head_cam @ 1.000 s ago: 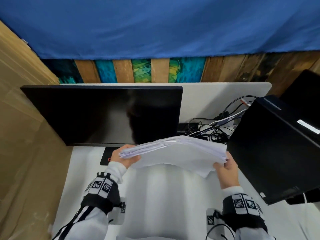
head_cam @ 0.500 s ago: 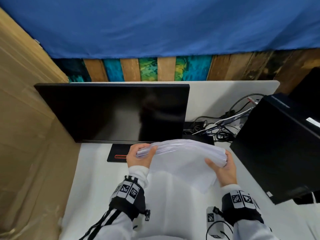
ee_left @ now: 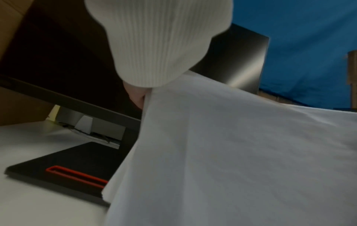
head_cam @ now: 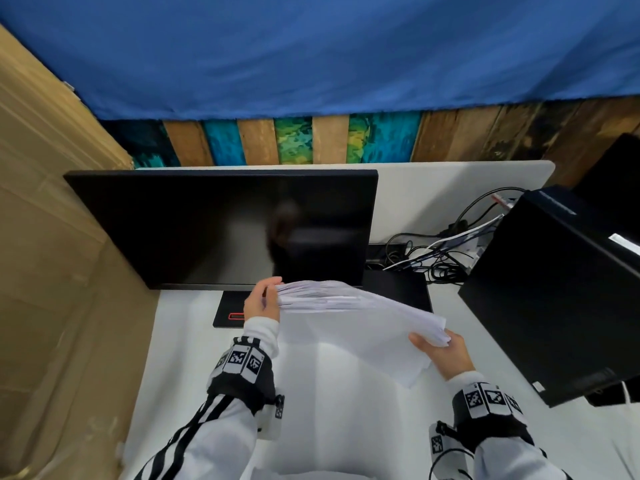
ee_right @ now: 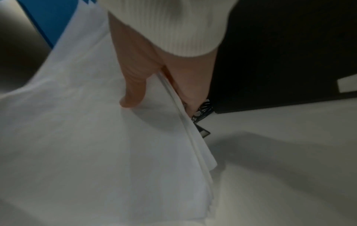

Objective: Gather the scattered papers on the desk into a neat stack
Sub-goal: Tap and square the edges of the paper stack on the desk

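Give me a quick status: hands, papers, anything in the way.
Left hand and right hand each grip one end of the paper stack, held above the desk. Edges uneven. Monitor close behind.

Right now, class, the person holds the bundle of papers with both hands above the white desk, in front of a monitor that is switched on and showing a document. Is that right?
Not quite. The monitor is dark and shows no document, as the head view shows. The rest stands: the left hand and right hand hold the papers above the white desk.
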The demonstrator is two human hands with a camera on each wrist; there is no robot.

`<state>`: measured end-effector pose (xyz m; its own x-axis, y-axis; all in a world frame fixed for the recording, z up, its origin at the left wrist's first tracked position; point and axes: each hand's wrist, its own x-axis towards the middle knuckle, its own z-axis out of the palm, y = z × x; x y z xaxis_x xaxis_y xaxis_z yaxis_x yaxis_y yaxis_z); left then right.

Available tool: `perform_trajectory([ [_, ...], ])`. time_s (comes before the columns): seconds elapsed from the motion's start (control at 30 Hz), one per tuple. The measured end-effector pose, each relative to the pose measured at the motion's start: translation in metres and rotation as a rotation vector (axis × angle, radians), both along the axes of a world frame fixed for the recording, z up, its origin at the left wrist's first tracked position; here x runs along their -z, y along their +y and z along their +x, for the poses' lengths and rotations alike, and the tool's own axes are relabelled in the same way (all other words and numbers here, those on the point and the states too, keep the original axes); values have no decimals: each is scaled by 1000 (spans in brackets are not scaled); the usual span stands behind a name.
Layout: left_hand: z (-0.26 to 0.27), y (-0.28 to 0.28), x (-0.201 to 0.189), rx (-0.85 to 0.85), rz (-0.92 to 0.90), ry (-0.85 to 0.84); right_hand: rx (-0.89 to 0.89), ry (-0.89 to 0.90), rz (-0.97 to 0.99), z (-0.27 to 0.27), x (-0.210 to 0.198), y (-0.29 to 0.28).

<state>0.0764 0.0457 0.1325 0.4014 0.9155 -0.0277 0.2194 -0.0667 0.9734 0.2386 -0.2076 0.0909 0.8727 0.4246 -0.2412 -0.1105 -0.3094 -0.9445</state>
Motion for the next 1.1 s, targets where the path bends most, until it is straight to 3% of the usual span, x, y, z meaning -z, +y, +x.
perform_trajectory([
  [0.07,-3,5,-2,31,10,69,1,-23,-24,1,-1,1],
  [0.1,-5,6,-6,83,97,168,18,-42,-24,1,-4,1],
  [0.2,-2,-3,-31,272,591,598,-19,-180,19,1,-27,10],
  [0.27,7,-14,-52,441,713,650,-133,-292,64,-2,-57,22],
  [0.37,20,-28,-74,564,510,546,-288,-448,135,-9,-114,39],
  [0.47,23,-35,-90,499,340,497,-342,-607,63,-7,-147,39],
  [0.57,14,-26,-94,403,140,279,-308,-668,-111,3,-155,22],
  [0.63,7,-17,-96,363,27,131,-242,-551,-40,6,-151,8],
  [0.77,-1,-15,-96,351,-19,-18,-148,-141,352,2,-131,6],
  [0.9,-3,-17,-85,277,-89,-87,-111,46,445,-6,-105,18],
  [1.0,-3,-19,-82,334,-132,-45,-92,23,458,-22,-105,31],
  [1.1,-6,-20,-96,552,-10,130,-29,-86,501,-29,-122,34],
])
